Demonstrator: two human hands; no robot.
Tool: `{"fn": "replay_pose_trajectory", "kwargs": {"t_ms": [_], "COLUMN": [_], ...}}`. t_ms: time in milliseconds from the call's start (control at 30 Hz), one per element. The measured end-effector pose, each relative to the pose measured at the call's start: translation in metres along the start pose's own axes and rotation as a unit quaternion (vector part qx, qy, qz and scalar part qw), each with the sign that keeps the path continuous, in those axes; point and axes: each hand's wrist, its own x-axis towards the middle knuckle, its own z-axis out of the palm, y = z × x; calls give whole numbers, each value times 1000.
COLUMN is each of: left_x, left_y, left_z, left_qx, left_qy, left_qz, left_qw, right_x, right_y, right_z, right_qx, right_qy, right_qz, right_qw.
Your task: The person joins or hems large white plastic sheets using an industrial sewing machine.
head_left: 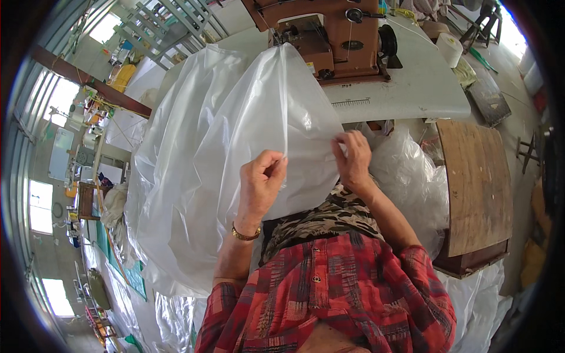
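A large translucent white plastic sheet [194, 141] hangs in folds from the sewing machine over my lap. Its gathered top reaches the needle area of the brown sewing machine [344, 47]. My left hand [261, 181] is closed, thumb and forefinger pinching the sheet at a long straight fold that runs up to the machine. Farther right, my right hand [354, 162] is at the sheet's right edge, fingers half bent and apart, slightly blurred. I see nothing held in it.
The machine stands on a pale worktable [406, 97], with a white thread cone [449, 49] at its right end. Crumpled clear plastic [409, 170] lies right of my lap, beside a wooden board [479, 188]. A grey metal rack [170, 29] is at the far left.
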Motion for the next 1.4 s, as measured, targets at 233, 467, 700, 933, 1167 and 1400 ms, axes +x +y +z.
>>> {"fn": "replay_pose_trajectory", "kwargs": {"t_ms": [233,467,700,933,1167,1400], "left_x": [3,1,1,0,-4,8], "left_y": [-1,3,3,3,8,43], "left_z": [17,13,11,4,0,-30], "left_qx": [34,49,72,20,15,232], "left_qy": [-34,-33,-43,-54,-30,-34], "left_qz": [-12,-34,-19,-61,-45,39], "left_qw": [999,998,996,996,998,971], "right_x": [-29,-1,21,16,10,40], "right_y": [17,-36,-82,-86,-69,-115], "right_z": [-4,-23,-28,-18,-1,65], "right_qx": [55,320,179,180,321,449], "right_qy": [-63,-190,-253,-258,-215,-373], "right_qz": [244,196,-92,-130,-128,134], "right_qw": [966,907,946,940,913,801]}}
